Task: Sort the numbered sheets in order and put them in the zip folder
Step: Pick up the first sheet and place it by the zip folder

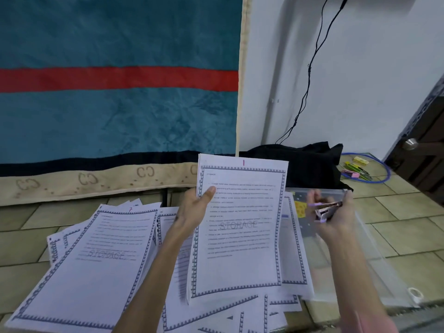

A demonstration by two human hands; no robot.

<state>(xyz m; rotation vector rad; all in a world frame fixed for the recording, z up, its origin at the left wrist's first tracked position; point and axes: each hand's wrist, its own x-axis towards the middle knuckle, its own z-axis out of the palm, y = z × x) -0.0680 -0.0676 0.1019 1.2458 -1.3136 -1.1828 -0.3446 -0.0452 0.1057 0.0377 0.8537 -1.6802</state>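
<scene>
Left hand [195, 207] pinching, thumb on front, a lifted stack of sheets [237, 231] (top one marked 1) above loose sheets [96, 260] on the tiled floor [408, 227]. Right hand [334, 217], fingers curled round a stapler [328, 209], over the clear zip folder [374, 265].

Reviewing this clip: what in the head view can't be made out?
- Body text on the sheet marked 1, held by the left hand: too blurred to read.
- Numbers on most sheets in the floor pile: covered by overlapping pages and the forearm.
- The small object in the right hand: motion-blurred, perhaps a stapler or clip.
- Contents of the zip folder: hazy, partly behind that hand.
</scene>
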